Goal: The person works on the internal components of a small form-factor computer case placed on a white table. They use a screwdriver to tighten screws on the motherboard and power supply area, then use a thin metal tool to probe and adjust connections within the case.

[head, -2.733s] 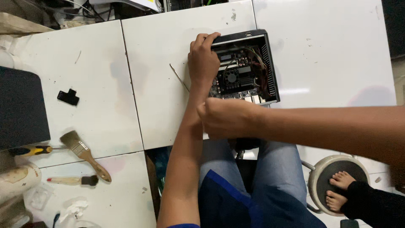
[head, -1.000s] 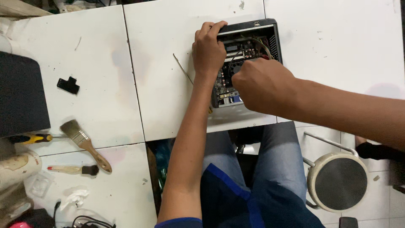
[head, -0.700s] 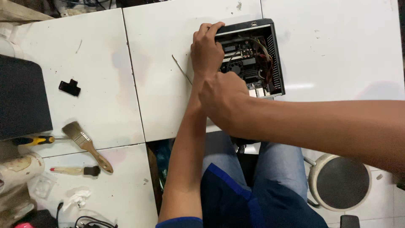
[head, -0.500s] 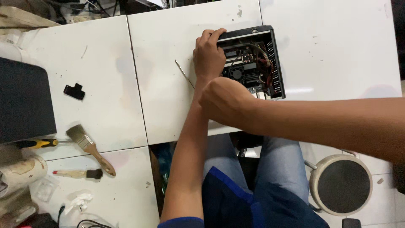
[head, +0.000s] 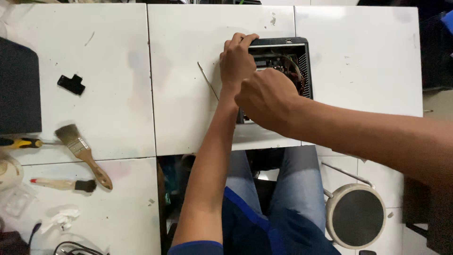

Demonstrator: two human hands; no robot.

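Now my left hand (head: 237,60) grips the top-left corner of the open case (head: 302,61) on the white table (head: 188,71) to steady it, while my right hand (head: 266,98), loosely clenched, hovers over its insides, contents hidden

A: One view only, worn on the head. It looks almost straight down over the white tabletop (head: 188,85), with the wearer's own lap and blue-clad legs at the bottom edge.

B: How close?

A: Arm's length. The left hand (head: 237,63) and right hand (head: 266,97) sit just above centre, over the open black computer case (head: 302,61). Both forearms run in from the lower and right edges.

B: How wide?

A: Wide enough to take in the brushes (head: 82,151) at far left and a round stool (head: 356,216) on the floor at lower right. No second view, so nothing is shared.
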